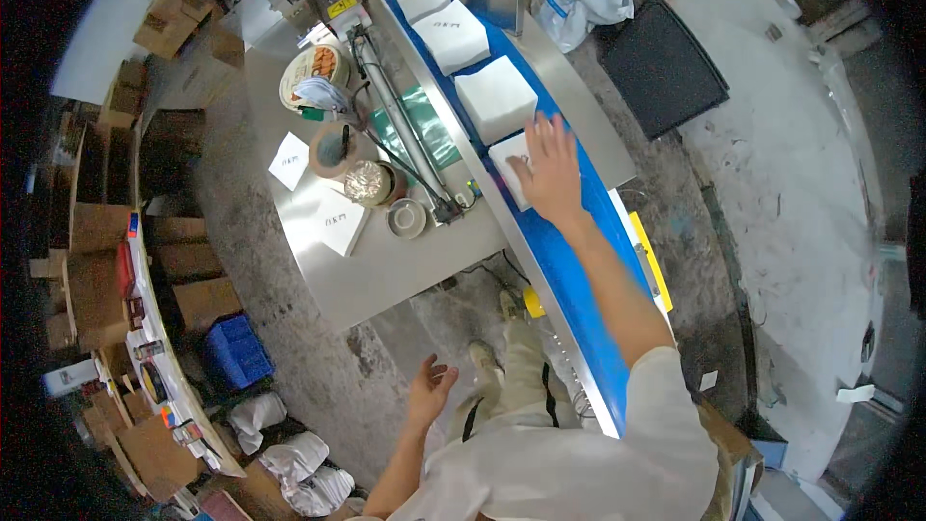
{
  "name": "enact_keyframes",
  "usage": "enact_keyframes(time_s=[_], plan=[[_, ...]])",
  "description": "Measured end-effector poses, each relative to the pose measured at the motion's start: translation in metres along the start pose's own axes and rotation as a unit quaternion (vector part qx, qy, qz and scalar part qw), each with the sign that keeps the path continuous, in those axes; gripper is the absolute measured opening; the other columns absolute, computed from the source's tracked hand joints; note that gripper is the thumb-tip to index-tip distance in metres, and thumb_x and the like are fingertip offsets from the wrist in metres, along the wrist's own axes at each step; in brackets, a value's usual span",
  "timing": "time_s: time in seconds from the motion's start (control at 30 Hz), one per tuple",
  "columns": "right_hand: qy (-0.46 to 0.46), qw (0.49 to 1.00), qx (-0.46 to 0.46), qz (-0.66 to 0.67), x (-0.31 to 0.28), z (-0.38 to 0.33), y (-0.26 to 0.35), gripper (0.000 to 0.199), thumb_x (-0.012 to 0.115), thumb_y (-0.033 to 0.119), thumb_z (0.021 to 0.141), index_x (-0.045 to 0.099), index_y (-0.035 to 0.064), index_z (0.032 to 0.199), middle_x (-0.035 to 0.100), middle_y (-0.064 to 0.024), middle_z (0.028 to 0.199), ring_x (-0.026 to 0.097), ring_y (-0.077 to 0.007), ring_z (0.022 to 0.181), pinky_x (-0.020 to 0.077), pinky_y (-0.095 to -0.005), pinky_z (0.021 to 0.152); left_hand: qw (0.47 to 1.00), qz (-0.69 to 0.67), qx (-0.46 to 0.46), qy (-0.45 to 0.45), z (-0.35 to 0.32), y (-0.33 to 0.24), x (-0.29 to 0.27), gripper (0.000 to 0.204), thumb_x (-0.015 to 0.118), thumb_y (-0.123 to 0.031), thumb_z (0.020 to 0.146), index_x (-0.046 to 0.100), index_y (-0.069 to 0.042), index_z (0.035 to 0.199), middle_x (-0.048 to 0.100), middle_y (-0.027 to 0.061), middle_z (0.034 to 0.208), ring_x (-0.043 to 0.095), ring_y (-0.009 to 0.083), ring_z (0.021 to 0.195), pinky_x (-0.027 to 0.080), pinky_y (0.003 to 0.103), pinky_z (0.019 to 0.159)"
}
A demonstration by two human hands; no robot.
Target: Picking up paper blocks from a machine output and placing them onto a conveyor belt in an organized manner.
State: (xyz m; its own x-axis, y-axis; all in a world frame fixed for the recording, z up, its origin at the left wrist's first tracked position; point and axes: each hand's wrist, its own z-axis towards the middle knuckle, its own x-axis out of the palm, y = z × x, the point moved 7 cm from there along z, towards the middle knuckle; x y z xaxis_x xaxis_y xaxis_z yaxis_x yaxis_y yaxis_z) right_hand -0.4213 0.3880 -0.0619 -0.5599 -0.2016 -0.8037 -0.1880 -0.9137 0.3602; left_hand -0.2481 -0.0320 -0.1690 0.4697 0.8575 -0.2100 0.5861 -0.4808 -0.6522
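A blue conveyor belt (585, 270) runs from the far middle toward me on the right, with several white boxes in a row on it. My right hand (554, 174) reaches over the nearest white box (505, 156), thumb on its top and fingers stretched along its right side. Just beyond that box stands a taller white box (495, 98), close to my fingertips. Farther up the belt, another white box (451, 37) bears dark print. My left hand (430, 392) hangs over the floor, left of my legs, its fingers loosely apart and holding nothing.
Left of the belt, a steel table (362, 285) carries tape rolls (367, 182), a round tub (313, 75) and flat white pieces (333, 220). A metal bar (397, 116) stretches across it. A blue crate (238, 352) and cardboard boxes (205, 304) stand at left.
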Motion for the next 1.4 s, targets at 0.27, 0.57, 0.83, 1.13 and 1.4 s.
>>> enact_keyframes(time_s=[0.27,0.57,0.83,1.13,1.4], plan=[[0.147,0.987,-0.046,-0.051,0.066,-0.023,-0.017,0.064,0.054,0.043,0.094,0.043,0.0005,0.141,0.038,-0.022,0.148,0.03,-0.0394,0.14,0.0224,-0.0549,0.113,1.0,0.014,0.002,0.011,0.016,-0.001,0.007,0.072,0.072,-0.027,0.089,0.036,0.008,0.141,0.059,0.0242,0.122,0.063,0.0248,0.106,0.052,0.034,0.088],[0.118,0.993,-0.015,-0.009,0.062,0.05,-0.014,0.06,0.052,0.042,0.095,0.045,0.0008,0.138,0.038,-0.0243,0.147,0.03,-0.0416,0.14,0.0246,-0.0564,0.112,1.0,0.016,-0.018,0.017,0.011,-0.013,0.005,0.072,0.072,-0.028,0.089,0.037,0.007,0.141,0.059,0.0225,0.121,0.061,0.0243,0.107,0.051,0.034,0.09],[0.209,0.973,-0.045,-0.082,0.151,0.103,-0.022,0.073,0.045,0.056,0.095,0.036,0.0037,0.146,0.03,-0.0265,0.151,0.023,-0.0424,0.143,0.0202,-0.0565,0.114,0.999,0.031,-0.016,-0.014,0.016,0.0,0.001,0.065,0.07,-0.025,0.091,0.039,0.001,0.142,0.062,0.0181,0.121,0.062,0.0229,0.107,0.05,0.034,0.093],[0.194,0.981,-0.003,-0.028,0.113,0.093,-0.025,0.068,0.045,0.052,0.097,0.041,0.0021,0.142,0.03,-0.0253,0.152,0.024,-0.0433,0.142,0.0221,-0.0519,0.115,0.997,0.053,0.046,-0.012,-0.026,-0.046,0.003,0.064,0.069,-0.025,0.091,0.039,0.002,0.141,0.06,0.0185,0.122,0.061,0.0236,0.107,0.051,0.035,0.091],[0.04,0.919,0.259,0.296,-0.153,-0.175,-0.035,0.039,0.059,0.028,0.097,0.062,-0.0022,0.121,0.068,-0.0211,0.113,0.066,-0.0272,0.105,0.0512,-0.0357,0.09,0.975,0.048,0.2,0.088,-0.067,-0.034,0.039,0.048,0.067,-0.02,0.092,0.051,0.003,0.131,0.065,0.0153,0.11,0.063,0.0181,0.098,0.052,0.032,0.083]])
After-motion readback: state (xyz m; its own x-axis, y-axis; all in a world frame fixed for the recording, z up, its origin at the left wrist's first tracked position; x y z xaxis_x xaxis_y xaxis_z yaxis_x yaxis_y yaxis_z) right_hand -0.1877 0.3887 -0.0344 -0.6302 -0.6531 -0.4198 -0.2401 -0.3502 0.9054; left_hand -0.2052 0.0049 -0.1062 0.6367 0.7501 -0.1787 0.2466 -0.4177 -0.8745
